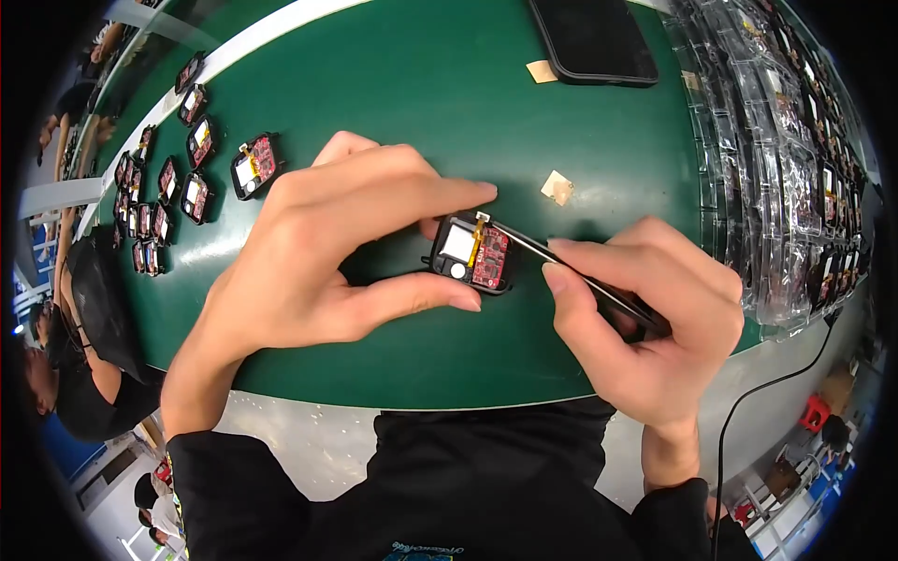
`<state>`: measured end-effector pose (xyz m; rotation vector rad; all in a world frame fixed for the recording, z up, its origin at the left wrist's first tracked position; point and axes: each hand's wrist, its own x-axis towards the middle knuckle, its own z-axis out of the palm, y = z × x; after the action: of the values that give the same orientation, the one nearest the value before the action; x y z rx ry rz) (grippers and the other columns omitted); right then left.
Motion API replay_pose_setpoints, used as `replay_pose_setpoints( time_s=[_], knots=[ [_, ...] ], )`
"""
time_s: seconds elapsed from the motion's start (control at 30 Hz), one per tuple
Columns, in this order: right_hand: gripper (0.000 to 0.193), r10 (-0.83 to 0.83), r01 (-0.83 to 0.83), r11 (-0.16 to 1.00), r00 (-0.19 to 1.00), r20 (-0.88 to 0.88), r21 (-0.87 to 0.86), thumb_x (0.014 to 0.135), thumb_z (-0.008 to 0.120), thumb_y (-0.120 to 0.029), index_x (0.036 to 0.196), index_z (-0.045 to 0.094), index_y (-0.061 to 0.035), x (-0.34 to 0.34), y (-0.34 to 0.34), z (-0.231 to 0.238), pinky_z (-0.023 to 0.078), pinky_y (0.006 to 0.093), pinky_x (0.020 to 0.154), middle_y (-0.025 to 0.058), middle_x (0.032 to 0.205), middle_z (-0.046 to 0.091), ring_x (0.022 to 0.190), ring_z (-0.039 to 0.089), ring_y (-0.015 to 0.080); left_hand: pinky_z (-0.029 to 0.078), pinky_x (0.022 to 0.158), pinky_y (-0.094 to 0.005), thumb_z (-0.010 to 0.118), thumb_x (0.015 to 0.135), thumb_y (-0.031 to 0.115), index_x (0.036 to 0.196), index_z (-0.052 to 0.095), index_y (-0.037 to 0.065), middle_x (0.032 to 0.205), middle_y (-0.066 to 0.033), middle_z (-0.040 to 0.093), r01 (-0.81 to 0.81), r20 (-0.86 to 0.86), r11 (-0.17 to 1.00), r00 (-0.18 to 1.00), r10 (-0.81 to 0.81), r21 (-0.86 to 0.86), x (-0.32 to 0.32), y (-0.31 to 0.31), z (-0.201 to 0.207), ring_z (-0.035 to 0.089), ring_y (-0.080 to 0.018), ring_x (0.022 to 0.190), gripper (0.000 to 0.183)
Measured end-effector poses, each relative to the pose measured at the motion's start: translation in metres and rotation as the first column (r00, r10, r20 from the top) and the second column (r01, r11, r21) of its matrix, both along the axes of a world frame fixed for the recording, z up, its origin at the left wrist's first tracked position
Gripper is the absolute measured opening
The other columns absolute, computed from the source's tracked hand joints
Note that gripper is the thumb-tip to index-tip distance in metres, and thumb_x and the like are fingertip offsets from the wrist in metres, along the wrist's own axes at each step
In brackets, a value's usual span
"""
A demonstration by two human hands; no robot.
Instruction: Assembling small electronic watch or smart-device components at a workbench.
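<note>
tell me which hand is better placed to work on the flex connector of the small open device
The right hand: it holds black tweezers whose tip already sits at the yellow flex on the open device. The left hand is occupied steadying the device between thumb and fingers.

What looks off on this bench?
Mostly tidy. Two tan paper scraps lie loose on the green mat: one above the open module held by the left hand, the other beside the dark phone. Nothing looks damaged or spilled.
</note>
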<state>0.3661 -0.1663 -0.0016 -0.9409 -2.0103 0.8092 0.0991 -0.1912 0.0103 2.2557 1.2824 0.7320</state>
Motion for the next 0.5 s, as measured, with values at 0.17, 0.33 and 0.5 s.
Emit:
replay_pose_setpoints(
  time_s=[0.17, 0.33, 0.5],
  knots=[
    [0.029, -0.052, 0.048, 0.991, 0.998, 0.032, 0.124, 0.075, 0.088, 0.010, 0.102, 0.087, 0.0005, -0.002, -0.003, -0.004, 0.031, 0.0236, 0.049, 0.0008, 0.076, 0.066, 0.054, 0.046, 0.0033, 0.044, 0.076, -0.0308, 0.101, 0.067, 0.039, 0.117, 0.081, 0.002, 0.085, -0.0035, 0.069, 0.005, 0.000, 1.000, 1.000, -0.005, -0.021, -0.001, 0.004, 0.001, 0.053, -0.0157, 0.070, 0.066],
    [0.029, -0.027, 0.024, 0.990, 0.999, 0.025, 0.139, 0.076, 0.089, 0.010, 0.103, 0.087, 0.0005, -0.007, -0.004, -0.007, 0.030, 0.0241, 0.048, 0.0004, 0.078, 0.067, 0.055, 0.048, 0.0035, 0.043, 0.075, -0.0309, 0.102, 0.067, 0.037, 0.117, 0.081, 0.002, 0.085, -0.0030, 0.068, 0.001, -0.004, 1.000, 1.000, -0.001, -0.026, -0.003, 0.003, 0.001, 0.052, -0.0153, 0.068, 0.064],
    [0.025, 0.012, -0.012, 1.000, 1.000, 0.024, 0.018, 0.079, 0.088, 0.011, 0.102, 0.086, 0.0018, -0.004, -0.002, 0.001, 0.035, 0.0237, 0.050, 0.0028, 0.077, 0.069, 0.056, 0.053, 0.0054, 0.041, 0.075, -0.0297, 0.101, 0.068, 0.042, 0.116, 0.083, 0.002, 0.095, -0.0045, 0.075, 0.086, 0.022, 0.993, 0.996, -0.084, -0.077, -0.014, 0.009, -0.001, 0.052, -0.0143, 0.070, 0.065]
  ],
)
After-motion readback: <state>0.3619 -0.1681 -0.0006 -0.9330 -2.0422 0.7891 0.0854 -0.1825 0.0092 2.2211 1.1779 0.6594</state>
